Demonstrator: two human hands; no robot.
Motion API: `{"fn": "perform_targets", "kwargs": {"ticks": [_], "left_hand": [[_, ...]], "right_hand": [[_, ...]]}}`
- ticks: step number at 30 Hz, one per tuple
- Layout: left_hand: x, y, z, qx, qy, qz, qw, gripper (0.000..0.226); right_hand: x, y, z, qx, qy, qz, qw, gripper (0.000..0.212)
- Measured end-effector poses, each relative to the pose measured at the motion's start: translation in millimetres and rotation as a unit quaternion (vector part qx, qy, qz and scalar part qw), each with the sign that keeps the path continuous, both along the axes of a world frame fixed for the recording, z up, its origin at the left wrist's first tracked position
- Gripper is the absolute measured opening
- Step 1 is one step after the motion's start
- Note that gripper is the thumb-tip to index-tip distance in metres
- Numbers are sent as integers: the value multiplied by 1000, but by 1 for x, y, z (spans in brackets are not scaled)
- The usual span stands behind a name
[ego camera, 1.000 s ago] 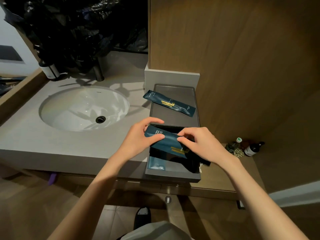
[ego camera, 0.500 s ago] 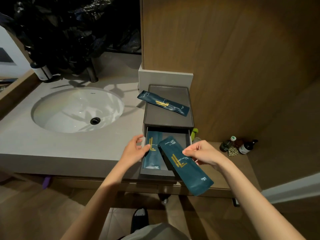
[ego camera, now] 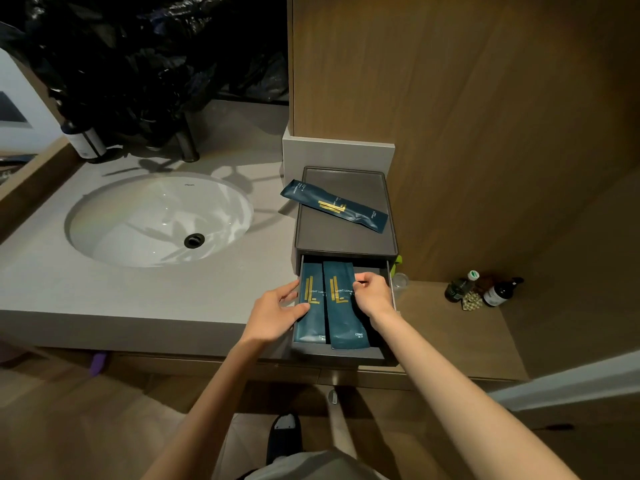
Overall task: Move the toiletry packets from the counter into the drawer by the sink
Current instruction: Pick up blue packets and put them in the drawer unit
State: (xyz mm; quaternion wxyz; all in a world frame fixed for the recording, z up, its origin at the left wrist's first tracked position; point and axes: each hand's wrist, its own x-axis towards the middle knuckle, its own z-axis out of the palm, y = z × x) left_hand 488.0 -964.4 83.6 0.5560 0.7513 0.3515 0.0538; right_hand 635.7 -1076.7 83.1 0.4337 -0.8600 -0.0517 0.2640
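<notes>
I see the second packet (ego camera: 341,306) lying in the open drawer (ego camera: 339,353) beside the first packet (ego camera: 311,320). My right hand (ego camera: 372,296) pinches its edge with curled fingers, and my left hand (ego camera: 277,313) rests straight-fingered on the first. Next, I judge: let go and fetch the last packet (ego camera: 334,206) from the drawer unit (ego camera: 346,244).

"LIGHT LUX…" in pale letters on the left packet (ego camera: 312,318) and right packet (ego camera: 343,320), "COMB" at each near end
</notes>
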Motion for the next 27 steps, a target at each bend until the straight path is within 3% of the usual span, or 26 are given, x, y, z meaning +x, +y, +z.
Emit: {"fn": "perform_targets", "kwargs": {"ticks": [7, 10, 17, 27], "left_hand": [[-1, 3, -10, -90, -8, 33, 995, 60], [-2, 5, -14, -113, -19, 35, 993, 60], [-3, 4, -19, -115, -33, 42, 992, 58], [-5, 4, -21, -120, -37, 37, 991, 57]], "right_hand": [[-8, 13, -8, 40, 28, -106, 993, 23], [-10, 11, -9, 40, 7, -56, 998, 27], [-9, -13, -5, -20, -51, 152, 987, 60], [-20, -12, -8, -24, -89, 189, 978, 56]]}}
